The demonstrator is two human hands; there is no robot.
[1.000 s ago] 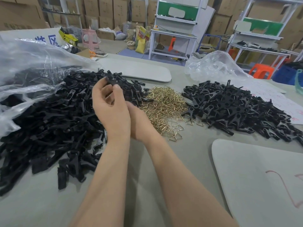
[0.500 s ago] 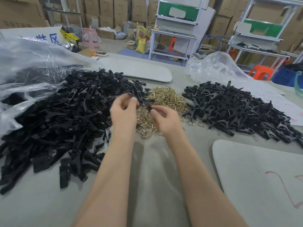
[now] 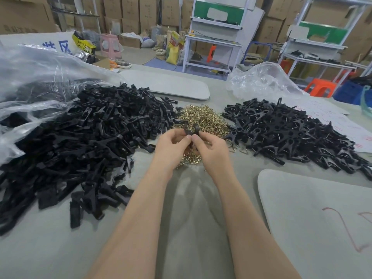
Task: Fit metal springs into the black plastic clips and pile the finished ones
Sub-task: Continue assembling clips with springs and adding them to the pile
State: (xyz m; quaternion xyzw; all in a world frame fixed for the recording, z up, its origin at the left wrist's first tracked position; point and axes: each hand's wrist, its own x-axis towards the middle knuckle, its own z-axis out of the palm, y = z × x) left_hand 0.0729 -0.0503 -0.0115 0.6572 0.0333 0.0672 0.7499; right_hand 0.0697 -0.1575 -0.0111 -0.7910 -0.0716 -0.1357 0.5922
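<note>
Both hands meet above the near edge of a heap of brass-coloured metal springs (image 3: 203, 119) in the middle of the table. My left hand (image 3: 171, 146) and my right hand (image 3: 209, 148) pinch black plastic clip pieces (image 3: 191, 129) between fingertips and thumbs, the pieces touching each other. A big heap of loose black clip halves (image 3: 80, 141) lies to the left. A pile of clips with springs fitted (image 3: 291, 131) lies to the right. Whether a spring is in either hand is hidden.
Clear plastic bags lie at far left (image 3: 30, 81) and behind the right pile (image 3: 261, 81). Grey boards rest at the back (image 3: 165, 85) and near right (image 3: 314, 218). White paper (image 3: 342, 125) lies far right. Shelving and cartons stand beyond the table.
My hands came down from the left heap to the spring heap and closed together. The clip pieces, held apart half a second ago, now touch between my fingertips.
</note>
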